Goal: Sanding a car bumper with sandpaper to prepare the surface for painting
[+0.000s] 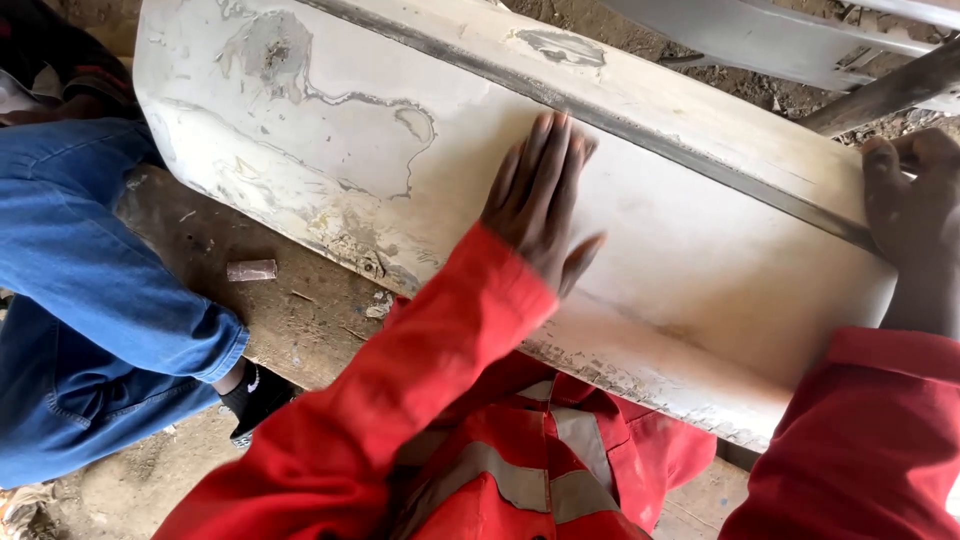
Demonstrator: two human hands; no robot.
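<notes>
1. Head view: large off-white car body panel [420, 150], paint flaking and patchy, dark trim strip along its far edge, lies across a worn wooden bench [290, 310] and over the person's lap in red overalls.
2. Left hand [541, 205]: flat, fingers together, palm pressed on the panel's mid face. Clamped on nothing; looks like it is feeling or rubbing the surface. No abrasive visible under it, cannot tell.
3. Right hand [915, 215]: fingers curled over the panel's far right edge, gripping it, likely to steady the panel.
4. Hands well apart.
5. Left side: another person's blue-jeaned leg [95, 290] and dark shoe, beside the bench.
6. Small brownish cylinder [251, 270] lies on the bench, near the panel's lower edge, untouched.
7. Grey metal bars [800, 45] far right, over dirt ground.
</notes>
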